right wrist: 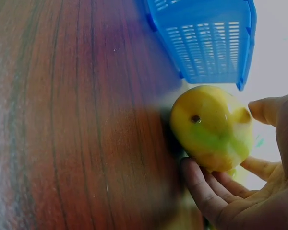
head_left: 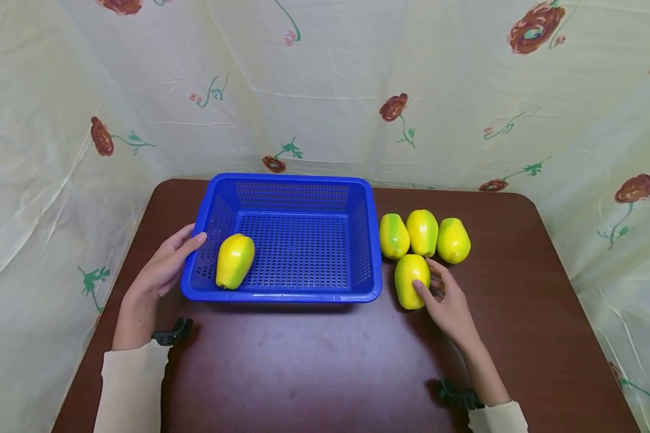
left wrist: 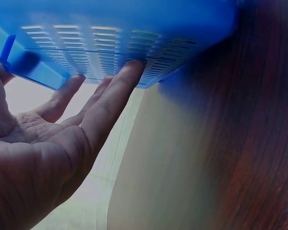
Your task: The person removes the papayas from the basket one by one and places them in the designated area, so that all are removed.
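My left hand [head_left: 165,261] holds the left rim of a blue plastic basket [head_left: 281,297], thumb over the edge. In the left wrist view its fingers [left wrist: 127,76] touch the slotted outer wall. One yellow-green papaya [head_left: 235,261] lies inside the basket, toward the left. Just right of the basket, my right hand [head_left: 448,304] grips another papaya [head_left: 411,281] from its right side, thumb on the near face. In the right wrist view this papaya [right wrist: 213,129] shows a dark stem spot, with fingers curved along it.
Three more papayas, a left one [head_left: 394,236], a middle one [head_left: 422,233] and a right one [head_left: 454,240], stand close together behind the gripped papaya. All are on a dark brown table [head_left: 303,373]. A flowered curtain [head_left: 325,90] hangs behind the table's back edge.
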The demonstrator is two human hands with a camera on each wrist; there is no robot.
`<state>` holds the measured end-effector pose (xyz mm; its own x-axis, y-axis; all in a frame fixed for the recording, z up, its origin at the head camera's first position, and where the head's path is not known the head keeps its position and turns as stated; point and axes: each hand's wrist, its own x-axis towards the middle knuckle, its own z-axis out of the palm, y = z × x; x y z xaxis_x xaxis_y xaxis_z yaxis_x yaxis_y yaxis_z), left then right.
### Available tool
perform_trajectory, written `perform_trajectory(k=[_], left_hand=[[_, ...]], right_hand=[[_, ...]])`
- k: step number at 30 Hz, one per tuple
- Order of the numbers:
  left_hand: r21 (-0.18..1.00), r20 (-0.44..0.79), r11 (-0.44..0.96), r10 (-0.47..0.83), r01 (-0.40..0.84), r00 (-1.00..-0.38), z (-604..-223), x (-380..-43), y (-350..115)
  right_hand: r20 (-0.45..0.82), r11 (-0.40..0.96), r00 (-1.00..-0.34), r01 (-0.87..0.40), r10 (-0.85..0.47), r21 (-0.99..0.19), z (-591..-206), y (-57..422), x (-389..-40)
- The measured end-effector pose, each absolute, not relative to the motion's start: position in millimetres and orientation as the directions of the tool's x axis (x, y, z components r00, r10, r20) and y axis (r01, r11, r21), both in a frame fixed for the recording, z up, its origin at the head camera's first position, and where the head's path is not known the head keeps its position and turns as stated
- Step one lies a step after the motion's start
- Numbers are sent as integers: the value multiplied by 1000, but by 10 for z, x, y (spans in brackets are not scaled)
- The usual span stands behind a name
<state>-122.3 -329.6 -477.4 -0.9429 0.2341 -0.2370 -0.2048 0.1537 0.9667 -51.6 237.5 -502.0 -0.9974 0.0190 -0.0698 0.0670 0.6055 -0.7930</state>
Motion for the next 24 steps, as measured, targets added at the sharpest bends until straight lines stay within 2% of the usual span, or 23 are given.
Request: perform_trajectory(k=[24], left_hand=[[968,-242,129,236,-216,-941,-4783,-1233,-3296]], right_hand=[[-45,633,-997,70,55,-771,-5063,2350,-536]])
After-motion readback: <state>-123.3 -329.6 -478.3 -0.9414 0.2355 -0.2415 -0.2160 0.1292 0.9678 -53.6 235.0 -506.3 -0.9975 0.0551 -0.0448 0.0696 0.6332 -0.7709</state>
